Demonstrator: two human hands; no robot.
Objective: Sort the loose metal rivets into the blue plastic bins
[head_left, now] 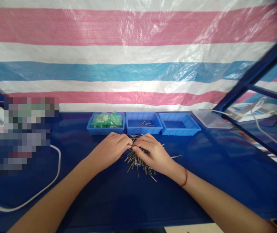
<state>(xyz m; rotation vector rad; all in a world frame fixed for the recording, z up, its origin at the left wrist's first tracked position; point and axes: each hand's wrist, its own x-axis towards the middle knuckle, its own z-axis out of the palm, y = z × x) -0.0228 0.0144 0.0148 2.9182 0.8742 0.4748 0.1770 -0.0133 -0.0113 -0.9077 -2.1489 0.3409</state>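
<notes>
The loose heap of thin, grey metal pins [138, 160] lies on the glossy dark-blue bench [99, 197], short of the middle blue plastic bin [144, 130] at the far edge. Above the heap the bare left hand [115, 146] and right hand [153, 149] meet, fingers curled; I cannot tell whether their tips pinch a pin. Green plastic packets [108, 120] fill the blue plastic bin nearest the bench's far-left corner [106, 131].
</notes>
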